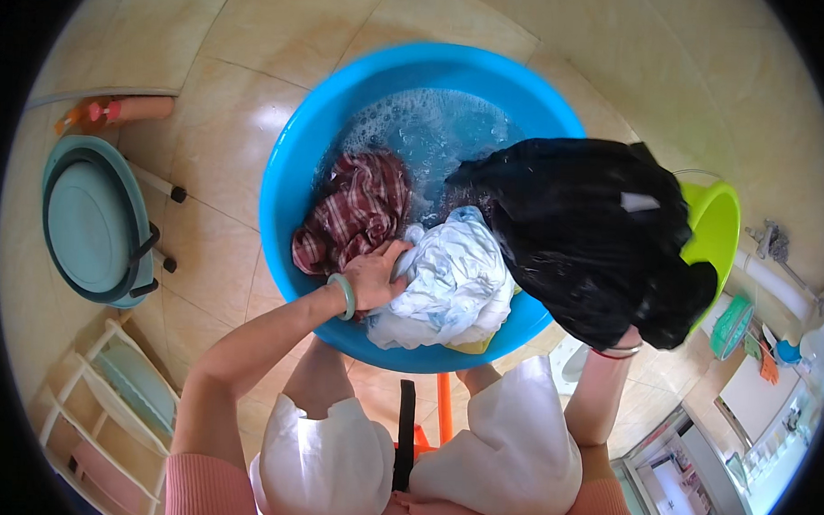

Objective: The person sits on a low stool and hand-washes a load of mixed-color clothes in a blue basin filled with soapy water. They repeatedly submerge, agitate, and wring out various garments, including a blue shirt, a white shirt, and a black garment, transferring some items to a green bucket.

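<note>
A large blue basin (293, 144) holds foamy water (435, 122) and wet laundry. A dark red plaid cloth (364, 201) lies at its left, and a bunched white garment with pale blue patches (457, 277) at the near side. My left hand (375, 276), a pale green bangle at its wrist, rests against the white garment with its fingers apart. My right hand (629, 339) is mostly covered by a wet black garment (585, 227), which it holds up over the basin's right rim. The garment stretches from the water toward a lime green bucket (717, 223); the right fingers are hidden.
Left on the tiled floor (225, 142) stand stacked grey-green basins (91, 214), beside pink and orange bottles (131, 109). A cream rack (107, 410) is at the lower left. An orange stool leg (445, 408) shows between my knees. A pipe (774, 284) runs at the right.
</note>
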Available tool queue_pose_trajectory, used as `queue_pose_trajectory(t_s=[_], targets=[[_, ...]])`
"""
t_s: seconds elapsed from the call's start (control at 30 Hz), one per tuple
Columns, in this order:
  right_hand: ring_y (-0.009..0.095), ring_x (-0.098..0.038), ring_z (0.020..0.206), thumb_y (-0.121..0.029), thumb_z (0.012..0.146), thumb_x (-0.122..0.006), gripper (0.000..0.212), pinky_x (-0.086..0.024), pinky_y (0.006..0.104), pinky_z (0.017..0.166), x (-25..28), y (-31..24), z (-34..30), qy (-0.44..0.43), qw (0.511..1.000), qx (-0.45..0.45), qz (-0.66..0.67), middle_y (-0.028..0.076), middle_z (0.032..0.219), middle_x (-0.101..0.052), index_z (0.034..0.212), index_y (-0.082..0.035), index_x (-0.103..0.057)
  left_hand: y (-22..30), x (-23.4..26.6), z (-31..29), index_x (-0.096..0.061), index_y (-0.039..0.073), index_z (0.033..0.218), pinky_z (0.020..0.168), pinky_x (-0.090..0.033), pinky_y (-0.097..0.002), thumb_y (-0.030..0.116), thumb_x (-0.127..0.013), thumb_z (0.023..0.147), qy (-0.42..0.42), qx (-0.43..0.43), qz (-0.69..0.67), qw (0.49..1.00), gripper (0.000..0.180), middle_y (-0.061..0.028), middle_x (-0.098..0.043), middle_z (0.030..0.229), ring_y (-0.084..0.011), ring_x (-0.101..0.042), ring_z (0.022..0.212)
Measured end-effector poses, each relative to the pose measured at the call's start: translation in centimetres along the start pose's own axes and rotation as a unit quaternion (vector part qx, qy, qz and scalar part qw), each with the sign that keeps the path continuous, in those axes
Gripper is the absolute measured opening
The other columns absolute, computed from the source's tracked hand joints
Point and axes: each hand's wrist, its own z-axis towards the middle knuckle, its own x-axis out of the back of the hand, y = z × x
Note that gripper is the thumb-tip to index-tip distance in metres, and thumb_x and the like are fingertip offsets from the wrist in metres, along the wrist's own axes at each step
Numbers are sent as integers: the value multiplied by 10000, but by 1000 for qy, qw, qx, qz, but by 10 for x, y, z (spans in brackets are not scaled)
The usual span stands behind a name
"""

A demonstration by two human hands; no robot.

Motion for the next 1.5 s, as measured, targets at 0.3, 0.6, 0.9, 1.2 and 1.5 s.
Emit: queue_pose_trajectory(t_s=[0.3,0.6,0.9,1.2,1.5], targets=[[256,-565,1185,-265,961,-580,448,-424,368,1055,-6,91,18,6,993,-100,63,108,1312,-596,1336,-26,-525,32,9,-11,-478,130,1369,926,-498,-447,183,-638,875,76,-12,35,996,522,-160,-490,1351,-398,-579,1113],[295,-600,1132,-256,912,-635,501,-457,373,1008,28,65,32,-70,719,95,-685,119,1266,-621,1329,0,-532,82,110,53,-683,41,980,852,-499,-378,71,-684,852,318,-253,21,914,131,-156,-682,1112,-323,-626,1073],[300,-533,1226,-64,797,-716,532,-426,365,1032,-53,48,47,-54,688,126,-713,149,1339,-555,1302,-4,-558,148,152,2,-632,23,1003,740,-444,-202,88,-629,951,165,-220,-452,848,83,19,-609,874,-47,-531,814],[278,-642,945,-166,876,-661,398,-488,357,831,-56,59,59,28,624,221,-749,132,1071,-669,1229,-4,-576,204,192,-44,-638,14,977,744,-465,-212,60,-751,839,160,-211,-351,898,184,-4,-640,872,-57,-569,801],[169,-605,1019,-185,955,-543,281,-471,284,932,-131,-27,36,187,939,160,-240,88,1098,-649,1107,21,-657,151,228,-34,-667,92,1017,736,-491,-328,9,-709,679,378,-162,136,901,351,-100,-607,894,-238,-594,778]])
